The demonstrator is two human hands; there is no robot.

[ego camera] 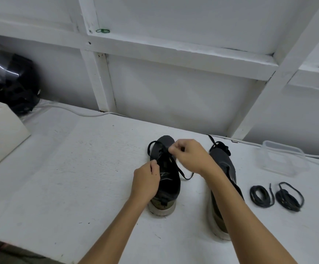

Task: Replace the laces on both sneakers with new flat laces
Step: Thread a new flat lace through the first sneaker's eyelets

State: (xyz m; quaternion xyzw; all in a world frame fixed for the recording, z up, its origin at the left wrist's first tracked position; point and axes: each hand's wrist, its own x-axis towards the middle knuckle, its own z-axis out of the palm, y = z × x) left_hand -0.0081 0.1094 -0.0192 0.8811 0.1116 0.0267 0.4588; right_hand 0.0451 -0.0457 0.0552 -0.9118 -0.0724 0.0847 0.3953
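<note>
While both hands work low in the frame's centre, the left hand (146, 178) and right hand (188, 155) each pinch the lace (181, 173) on the left sneaker (167, 180). Being soft and limp, it handles best gripped near its tip. Farther right lie the other sneaker (224, 164) and two coiled laces (276, 196).

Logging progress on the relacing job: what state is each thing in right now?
Left dark sneaker: upright, lace partly loose.
Right dark sneaker: upright, untouched.
Two coiled black laces: lying unused.
Clear plastic container: lidless.
Left hand: pinching lace.
Right hand: pinching lace.
</note>
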